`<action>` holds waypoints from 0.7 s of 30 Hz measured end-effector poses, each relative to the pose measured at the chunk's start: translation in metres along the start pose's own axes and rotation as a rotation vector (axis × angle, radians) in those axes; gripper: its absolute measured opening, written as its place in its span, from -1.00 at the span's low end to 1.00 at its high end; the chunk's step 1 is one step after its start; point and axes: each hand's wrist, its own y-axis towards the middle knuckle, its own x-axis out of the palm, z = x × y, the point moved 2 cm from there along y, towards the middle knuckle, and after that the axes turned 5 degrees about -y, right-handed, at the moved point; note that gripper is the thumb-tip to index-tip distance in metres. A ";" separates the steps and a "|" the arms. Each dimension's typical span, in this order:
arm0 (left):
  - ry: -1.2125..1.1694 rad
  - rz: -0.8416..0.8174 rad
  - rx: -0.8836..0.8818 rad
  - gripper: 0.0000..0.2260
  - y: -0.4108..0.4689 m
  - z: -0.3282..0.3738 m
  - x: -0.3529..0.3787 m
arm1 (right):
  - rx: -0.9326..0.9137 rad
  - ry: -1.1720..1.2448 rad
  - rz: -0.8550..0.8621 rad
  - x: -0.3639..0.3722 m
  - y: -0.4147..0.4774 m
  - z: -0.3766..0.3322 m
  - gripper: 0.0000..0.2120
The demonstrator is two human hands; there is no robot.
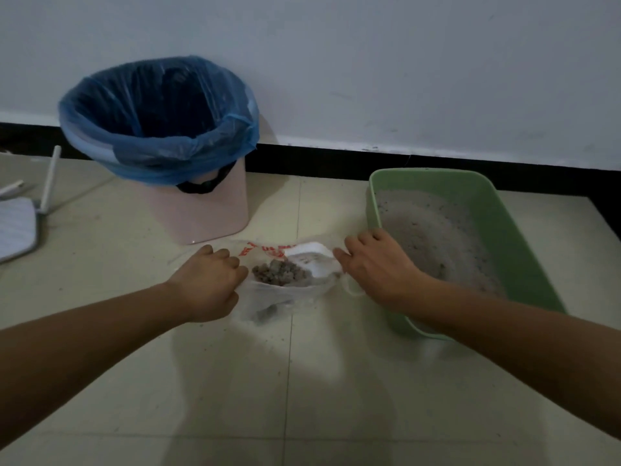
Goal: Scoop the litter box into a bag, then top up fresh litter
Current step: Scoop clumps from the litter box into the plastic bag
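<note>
In the head view, a thin clear bag [285, 294] with red print is seen lying on the tiled floor [302, 381], between a pink bin [208, 213] and the green litter box [497, 213]. Its mouth is held apart from both sides. The left rim is gripped by the left hand [208, 277] with curled fingers, and the right rim is taken by the right hand [373, 260], just beside the box's near corner. Grey clumps [279, 272] are gathered at the bottom of the bag.

The bag is judged to be soft, limp and slippery, with all its weight low down in the clumps. It is best taken by the rim or by the handle loop [353, 289] under the right hand, and lifted evenly so that the thin film is not torn and nothing is spilled.

Pale litter [437, 237] is spread in the box.

The right fingertips are blurred, so their exact hold cannot be made out. A white piece [312, 260] inside the bag cannot be identified. The bottom of the bin is hidden in the dark of its blue liner [158, 156]. No scoop and no supply of fresh litter can be seen.
</note>
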 end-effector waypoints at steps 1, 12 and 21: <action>0.001 0.000 0.005 -0.78 0.001 0.001 -0.001 | 0.027 0.013 0.041 0.002 -0.003 0.005 -0.51; -0.062 0.121 0.024 -0.57 0.021 0.025 -0.018 | 0.331 0.599 -0.075 0.021 -0.037 0.040 -0.67; -0.938 0.021 -0.211 -0.36 0.102 0.149 -0.069 | 1.142 0.845 0.258 0.121 -0.160 0.161 -0.82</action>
